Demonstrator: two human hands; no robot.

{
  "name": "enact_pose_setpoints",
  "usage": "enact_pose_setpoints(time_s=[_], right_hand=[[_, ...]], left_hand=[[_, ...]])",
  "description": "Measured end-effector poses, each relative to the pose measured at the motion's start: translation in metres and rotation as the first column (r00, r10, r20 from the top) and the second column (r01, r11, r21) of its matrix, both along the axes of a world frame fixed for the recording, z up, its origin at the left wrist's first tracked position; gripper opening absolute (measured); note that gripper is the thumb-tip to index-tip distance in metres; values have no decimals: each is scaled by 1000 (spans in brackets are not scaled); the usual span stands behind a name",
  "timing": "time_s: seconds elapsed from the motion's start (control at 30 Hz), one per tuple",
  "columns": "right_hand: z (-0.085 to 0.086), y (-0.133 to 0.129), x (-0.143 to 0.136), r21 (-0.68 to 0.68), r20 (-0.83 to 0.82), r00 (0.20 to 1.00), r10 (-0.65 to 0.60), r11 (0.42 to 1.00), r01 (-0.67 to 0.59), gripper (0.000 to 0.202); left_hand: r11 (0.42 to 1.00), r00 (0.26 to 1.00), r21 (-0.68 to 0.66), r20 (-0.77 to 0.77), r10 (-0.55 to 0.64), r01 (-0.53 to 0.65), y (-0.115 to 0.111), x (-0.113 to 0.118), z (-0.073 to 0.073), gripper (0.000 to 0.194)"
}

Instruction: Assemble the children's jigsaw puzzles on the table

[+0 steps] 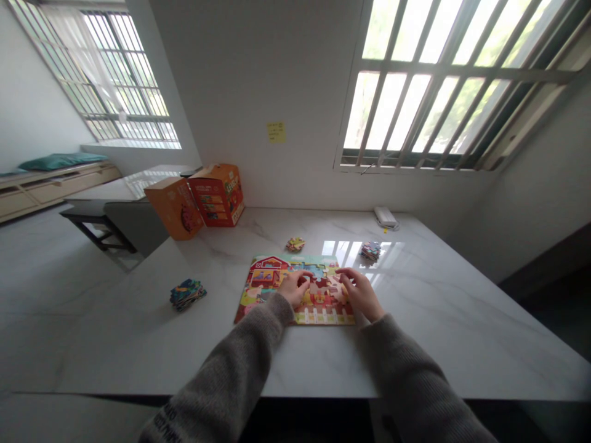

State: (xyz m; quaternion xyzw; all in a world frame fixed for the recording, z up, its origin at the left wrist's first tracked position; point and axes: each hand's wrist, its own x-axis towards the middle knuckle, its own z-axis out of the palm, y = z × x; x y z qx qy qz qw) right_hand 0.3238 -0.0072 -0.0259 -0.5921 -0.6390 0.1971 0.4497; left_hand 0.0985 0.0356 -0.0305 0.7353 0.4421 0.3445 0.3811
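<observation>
A grey-brown, long-sleeved top (247, 354) is being worn. The left sleeve (231, 375), at the lower centre-left of the frame, is showing a soft, creased knit, and dark capital lettering (166, 424) is running across it near the bottom edge, partly cut off. The right sleeve (415, 372), lower right, is looking plainer. Close-fitting cuffs (282, 306) are meeting the bare left hand (294, 288) and right hand (364, 295).

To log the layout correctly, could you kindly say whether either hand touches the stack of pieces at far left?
No, the left hand and right hand are both at the farm puzzle, apart from that stack.
</observation>
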Motion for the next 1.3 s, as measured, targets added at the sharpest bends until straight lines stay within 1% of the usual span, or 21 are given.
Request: enact_pose_setpoints(time_s=[0.1, 0.17, 0.2, 0.27, 0.37, 0.43, 0.5, 0.57, 0.63, 0.7, 0.77, 0.83, 0.87, 0.93, 1.03, 1.1, 1.17, 1.3], right_hand=[[-2, 0, 4, 27, 70, 998, -4, 1000, 2, 27], [-3, -1, 1, 54, 90, 996, 20, 998, -25, 26], [-3, -3, -2, 54, 76, 996, 44, 997, -48, 26], [-1, -6, -9, 17, -5, 992, 129, 991, -129, 30], [3, -10, -20, -40, -150, 951, 270, 960, -279, 41], [4, -12, -26, -44, -169, 935, 310, 946, -322, 46], [4, -12, -29, -41, -179, 931, 317, 943, -329, 49], [4, -12, -30, -31, -246, 922, 299, 948, -316, 51], [4, -11, -33, -23, -342, 905, 254, 960, -278, 50], [4, -11, -36, -25, -417, 884, 210, 970, -242, 48], [4, -12, -39, -26, -467, 859, 207, 969, -247, 42], [4, -13, -39, -14, -480, 847, 228, 963, -267, 33], [4, -13, -38, -10, -462, 855, 234, 963, -268, 28], [3, -12, -32, -5, -373, 904, 209, 974, -228, 24], [2, -8, -15, 8, -199, 975, 98, 995, -98, 24], [2, -5, -3, 23, -130, 991, 19, 1000, -16, 25], [0, -2, 7, 25, -95, 995, -25, 999, 28, 24], [-4, -2, 14, 18, -1, 1000, -3, 1000, 3, 22]], left_hand=[[999, 999, 15, -4, 39, -39, 3, -1, -1, 24], [999, 999, 22, 24, 24, -25, 3, -1, -1, 26], [1000, 999, 29, 50, 8, -10, 3, -1, -1, 26], [998, 993, 52, 114, -34, 28, 1, 0, 0, 26], [994, 977, 76, 190, -94, 81, -1, 3, 2, 22], [995, 962, 45, 256, -94, 86, -2, 5, 2, 22], [998, 936, -15, 348, -48, 57, -2, 7, 2, 25], [995, 912, -85, 410, -18, 58, -3, 9, 0, 27], [985, 908, -138, 418, -35, 101, -4, 11, -1, 28], [979, 915, -157, 399, -58, 131, -5, 14, -2, 27], [983, 924, -147, 379, -44, 107, -3, 17, 0, 25], [988, 937, -136, 348, -25, 77, 3, 19, 4, 23], [988, 945, -137, 325, -27, 75, 8, 19, 7, 23], [987, 966, -136, 251, -53, 90, 18, 20, 12, 21], [992, 992, -60, 62, -108, 111, 35, 23, 17, 13], [993, 991, -7, -59, -118, 118, 44, 28, 16, 11], [994, 986, 1, -128, -109, 111, 51, 33, 13, 13], [992, 966, 56, -239, -96, 113, 55, 42, 5, 15]])
